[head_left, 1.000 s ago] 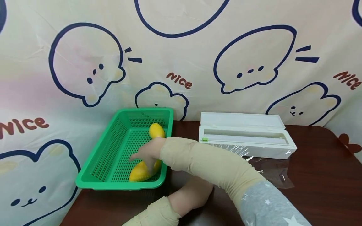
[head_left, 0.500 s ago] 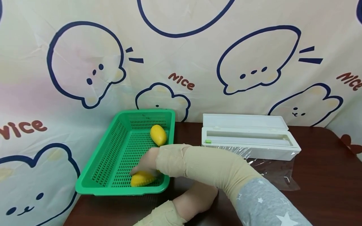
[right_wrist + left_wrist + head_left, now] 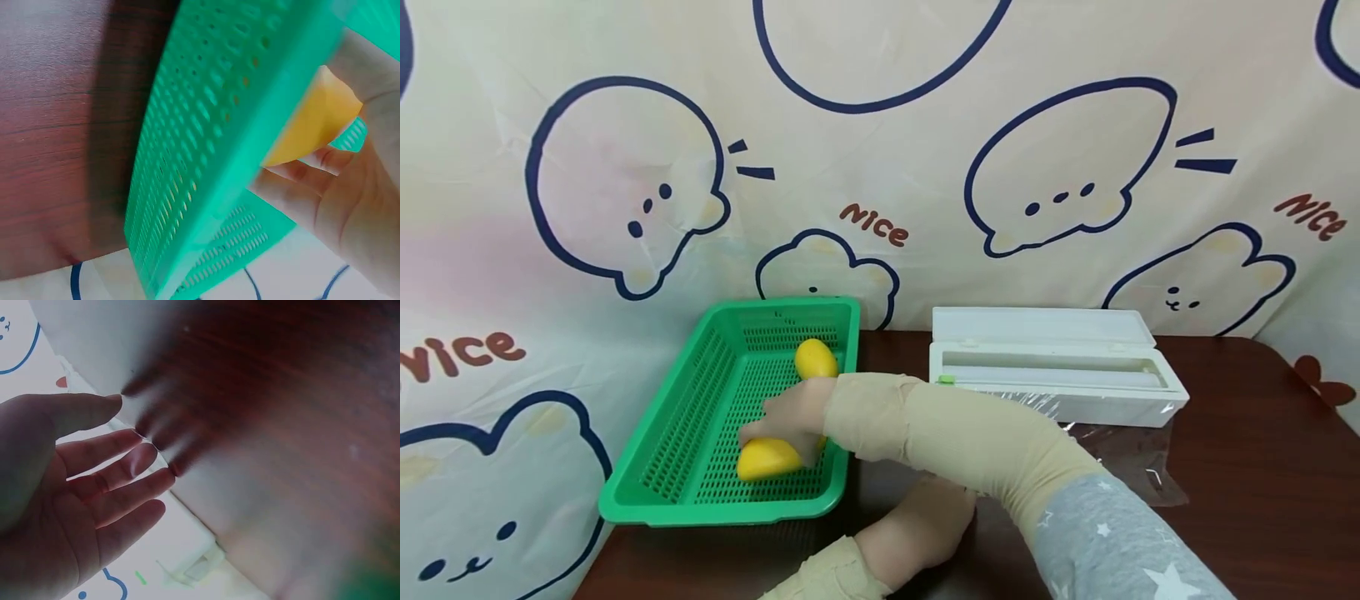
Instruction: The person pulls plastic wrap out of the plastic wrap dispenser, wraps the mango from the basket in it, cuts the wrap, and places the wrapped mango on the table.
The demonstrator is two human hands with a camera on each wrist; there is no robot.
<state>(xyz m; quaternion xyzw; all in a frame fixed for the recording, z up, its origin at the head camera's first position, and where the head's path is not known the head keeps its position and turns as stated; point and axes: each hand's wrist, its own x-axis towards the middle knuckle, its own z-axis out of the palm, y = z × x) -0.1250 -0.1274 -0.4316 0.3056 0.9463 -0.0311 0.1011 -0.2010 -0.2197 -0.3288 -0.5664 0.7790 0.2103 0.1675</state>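
Lower left, the right hand (image 3: pixel 790 417) grips a yellow fruit (image 3: pixel 765 461) (left hand (image 3: pixel 72 525) loosely spread); likely mid-pick, calling for a lift.

Bare left hand (image 3: pixel 81 500), mine, showed at left, palm in view, thumb (image 3: pixel 87 414) and fingers (image 3: pixel 103 449) fairly straight, slightly apart. Dark streaks on glossy dark-brown wood-grain tabletop (image 3: pixel 269 412) met tips of my thumb and three fingers; actual contact hard to tell. Behind my fingers: overexposed white box (image 3: pixel 184 531) with straight edges. White cloth with blue line drawings (image 3: pixel 15 353) filled upper left. Blurred green shape (image 3: pixel 372 581) sat in lower right corner.
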